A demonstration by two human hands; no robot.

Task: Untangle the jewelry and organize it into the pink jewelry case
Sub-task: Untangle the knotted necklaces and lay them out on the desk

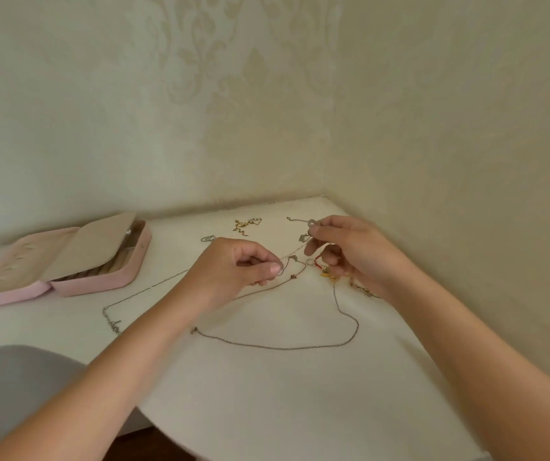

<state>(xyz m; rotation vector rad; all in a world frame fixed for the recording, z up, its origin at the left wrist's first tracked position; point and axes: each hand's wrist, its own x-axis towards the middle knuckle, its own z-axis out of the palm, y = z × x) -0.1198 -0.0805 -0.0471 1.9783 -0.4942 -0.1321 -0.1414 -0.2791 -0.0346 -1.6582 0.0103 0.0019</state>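
Patience serves best: with left hand (233,271) and right hand (350,251) each pinching the fine chain (295,250) right of the open pink jewelry case (95,287), tease loops apart gently, never tugging.

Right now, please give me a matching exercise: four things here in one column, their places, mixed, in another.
1 pink fabric jewelry case
2 small tangled gold chain
3 long thin silver chain
4 round grey pearl bead

a pinched by right hand
b looped across white table's front
c open, far left
d loose near table's back

Pairs: 1c, 2d, 3b, 4a
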